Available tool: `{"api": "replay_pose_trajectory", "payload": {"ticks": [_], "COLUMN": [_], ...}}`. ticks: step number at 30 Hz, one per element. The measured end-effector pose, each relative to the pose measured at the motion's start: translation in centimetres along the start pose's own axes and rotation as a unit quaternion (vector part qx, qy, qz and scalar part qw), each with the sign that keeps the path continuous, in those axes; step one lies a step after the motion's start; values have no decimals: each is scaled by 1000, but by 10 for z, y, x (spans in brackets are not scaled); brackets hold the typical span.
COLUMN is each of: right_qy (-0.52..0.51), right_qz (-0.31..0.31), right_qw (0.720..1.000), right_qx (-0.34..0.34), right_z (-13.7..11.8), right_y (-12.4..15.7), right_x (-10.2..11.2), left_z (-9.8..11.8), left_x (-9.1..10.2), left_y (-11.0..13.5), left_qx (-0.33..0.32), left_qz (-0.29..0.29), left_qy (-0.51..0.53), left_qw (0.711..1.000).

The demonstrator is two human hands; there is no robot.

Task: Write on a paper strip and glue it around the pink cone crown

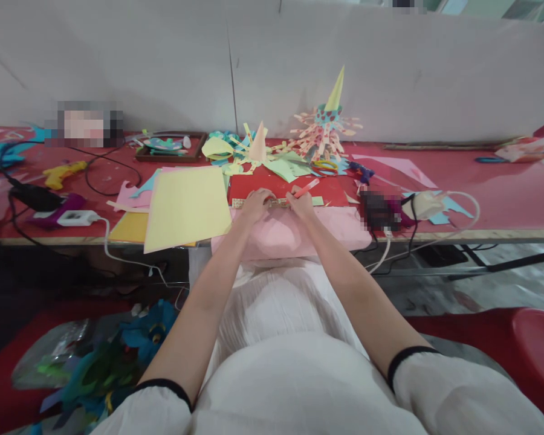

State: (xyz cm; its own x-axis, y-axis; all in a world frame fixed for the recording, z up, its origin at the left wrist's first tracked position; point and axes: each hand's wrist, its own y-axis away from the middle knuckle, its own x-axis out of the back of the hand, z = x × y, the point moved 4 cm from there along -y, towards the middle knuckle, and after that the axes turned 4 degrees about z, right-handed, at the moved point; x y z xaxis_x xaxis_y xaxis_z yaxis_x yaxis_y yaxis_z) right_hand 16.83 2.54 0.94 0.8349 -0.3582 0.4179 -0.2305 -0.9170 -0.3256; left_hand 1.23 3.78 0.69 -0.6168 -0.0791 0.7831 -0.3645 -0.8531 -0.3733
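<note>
My right hand (301,203) is closed round a pink pen (308,188), which slants up to the right. Under both hands runs a narrow, patterned, ruler-like strip (237,203). My left hand (255,206) has its fingers bent down onto this strip, holding it near its left part. A pale green piece of paper (317,200) shows at the strip's right end. Behind the hands is a red sheet (249,183), and pink paper (281,232) lies under my wrists at the table edge. The pen's tip is hidden by my fingers.
Yellow sheets (188,205) lie to the left. Paper cone figures (329,130) and scissors (325,166) stand or lie behind. A yellow glue gun (64,174), power strips with cables (70,211) and a tray (170,154) are on the red table (503,187).
</note>
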Motion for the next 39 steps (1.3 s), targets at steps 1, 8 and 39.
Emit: {"api": "replay_pose_trajectory", "payload": {"ticks": [1, 8, 39], "right_qy": [-1, -5, 43], "right_qz": [0, -1, 38], "right_qw": [1000, 1000, 998], "right_qx": [0, 0, 1], "right_z": [0, 1, 4], "right_y": [0, 0, -4], "right_x": [0, 0, 3], "left_z": [0, 2, 4], "left_x": [0, 1, 4], "left_y": [0, 1, 2], "left_qx": [-1, 3, 16], "left_qz": [-1, 0, 12], "left_qy": [1, 0, -2], "left_qw": [1000, 1000, 1000]}}
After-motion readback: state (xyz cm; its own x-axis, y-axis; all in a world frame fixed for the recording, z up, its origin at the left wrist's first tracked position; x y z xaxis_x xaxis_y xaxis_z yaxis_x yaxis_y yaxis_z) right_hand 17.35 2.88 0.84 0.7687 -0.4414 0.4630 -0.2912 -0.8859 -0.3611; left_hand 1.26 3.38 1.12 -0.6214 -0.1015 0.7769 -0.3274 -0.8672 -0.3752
